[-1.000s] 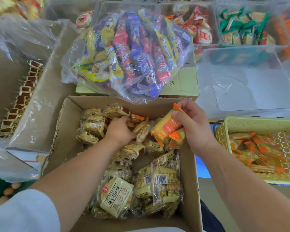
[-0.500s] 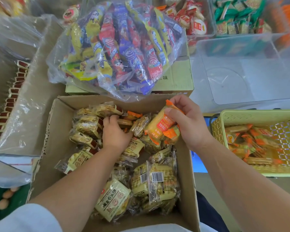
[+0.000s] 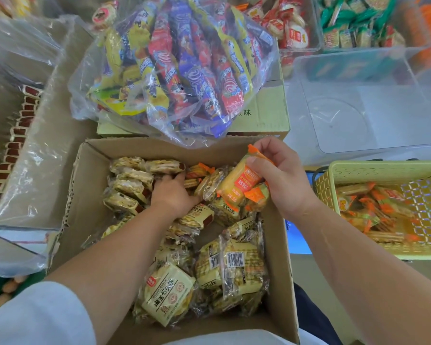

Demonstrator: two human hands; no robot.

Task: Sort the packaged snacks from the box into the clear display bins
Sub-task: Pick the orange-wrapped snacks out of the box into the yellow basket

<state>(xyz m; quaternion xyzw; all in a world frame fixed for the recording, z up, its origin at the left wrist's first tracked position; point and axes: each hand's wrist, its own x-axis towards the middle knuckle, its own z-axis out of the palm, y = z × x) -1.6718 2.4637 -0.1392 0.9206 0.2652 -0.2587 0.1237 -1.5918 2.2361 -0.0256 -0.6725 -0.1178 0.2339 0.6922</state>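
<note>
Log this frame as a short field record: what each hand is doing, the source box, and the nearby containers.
left hand: left hand reaching down among packets in the cardboard box, fingers near orange-ended packets; grip hidden
right hand: right hand holding orange-yellow snack packets above the box
box contents: mostly pale yellow wrapped biscuits
right of box: green basket with similar orange packets
behind box: clear bag of mixed stick snacks on a closed carton
far right: empty clear bin

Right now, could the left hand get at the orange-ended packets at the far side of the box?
Probably yes. The left hand already rests among the snacks in the cardboard box, fingertips right beside the orange-ended packets, and nothing covers them.
</note>
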